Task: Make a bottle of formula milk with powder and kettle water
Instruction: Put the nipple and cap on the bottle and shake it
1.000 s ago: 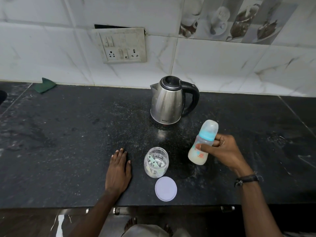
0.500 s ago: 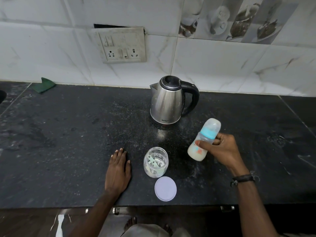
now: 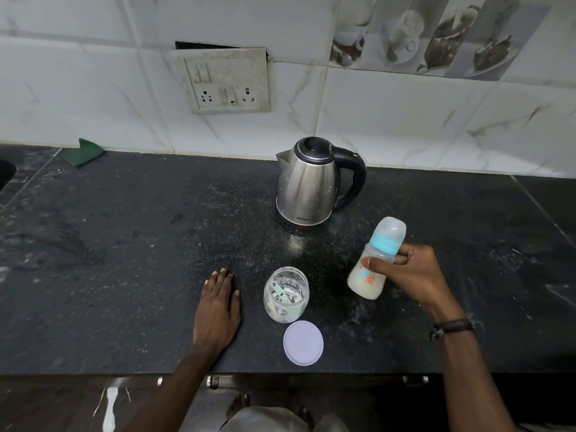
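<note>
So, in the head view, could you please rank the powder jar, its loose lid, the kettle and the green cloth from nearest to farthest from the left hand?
From the left hand, flat on the counter:
1. Powder jar, just to its right.
2. Loose lid, right and nearer the counter's front edge.
3. Kettle, behind and to the right.
4. Green cloth, far back left by the wall.

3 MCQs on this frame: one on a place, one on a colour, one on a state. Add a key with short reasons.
1. Where is the round lid?
A. on the jar
B. flat on the counter, nearer the counter's front edge than the jar
C. on the kettle

2. What colour is the baby bottle's collar?
A. turquoise
B. red
C. black

3. What is the left hand doing?
A. gripping the kettle handle
B. holding the lid
C. resting flat on the counter

Key: 1 B, the lid lies below the open jar; 2 A, a turquoise ring sits under the cap; 3 C, its fingers are straight on the counter.
</note>
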Motion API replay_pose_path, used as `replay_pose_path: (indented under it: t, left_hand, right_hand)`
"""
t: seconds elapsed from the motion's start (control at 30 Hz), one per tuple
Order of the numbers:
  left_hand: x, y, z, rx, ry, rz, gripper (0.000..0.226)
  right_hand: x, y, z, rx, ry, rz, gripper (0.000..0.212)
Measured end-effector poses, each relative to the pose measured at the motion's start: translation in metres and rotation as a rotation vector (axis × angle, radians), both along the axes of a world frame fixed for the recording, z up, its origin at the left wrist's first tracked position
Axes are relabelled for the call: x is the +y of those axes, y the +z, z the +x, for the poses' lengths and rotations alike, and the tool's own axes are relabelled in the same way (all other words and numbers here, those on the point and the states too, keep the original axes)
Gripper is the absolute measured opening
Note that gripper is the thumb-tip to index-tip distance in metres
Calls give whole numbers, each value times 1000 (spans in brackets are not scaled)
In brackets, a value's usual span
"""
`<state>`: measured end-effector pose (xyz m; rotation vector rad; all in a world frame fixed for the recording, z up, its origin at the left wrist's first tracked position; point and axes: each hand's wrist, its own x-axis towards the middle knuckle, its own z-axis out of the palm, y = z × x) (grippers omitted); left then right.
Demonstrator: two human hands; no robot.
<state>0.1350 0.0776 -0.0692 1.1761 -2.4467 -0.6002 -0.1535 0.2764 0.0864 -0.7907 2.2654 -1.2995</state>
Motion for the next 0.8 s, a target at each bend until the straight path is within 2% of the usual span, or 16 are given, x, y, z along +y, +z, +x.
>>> replay_pose_path:
  t: [0.1, 0.23, 0.33, 0.47, 0.6, 0.7, 0.8]
  left_hand:
    - [0, 0, 0, 5, 1, -6, 49]
    - [1, 0, 0, 11, 1, -8, 49]
    - [0, 0, 0, 12, 4, -11, 47]
    - [0, -1, 1, 21, 5, -19, 42]
    - [0, -1, 0, 14, 3, -14, 45]
    - [0, -1, 0, 18, 5, -19, 46]
    - [0, -1, 0, 13, 4, -25, 42]
  right_hand:
    - [1, 0, -1, 122, -77, 101, 38]
    - [-1, 1, -1, 0, -7, 44, 35]
    - [-1, 0, -1, 109, -69, 90, 42]
    - [1, -2, -2, 4, 3, 96, 45]
    - [3, 1, -5, 148, -80, 125, 44]
    - [3, 2, -5, 24, -16, 101, 40]
    - [1, 4, -3, 164, -86, 112, 45]
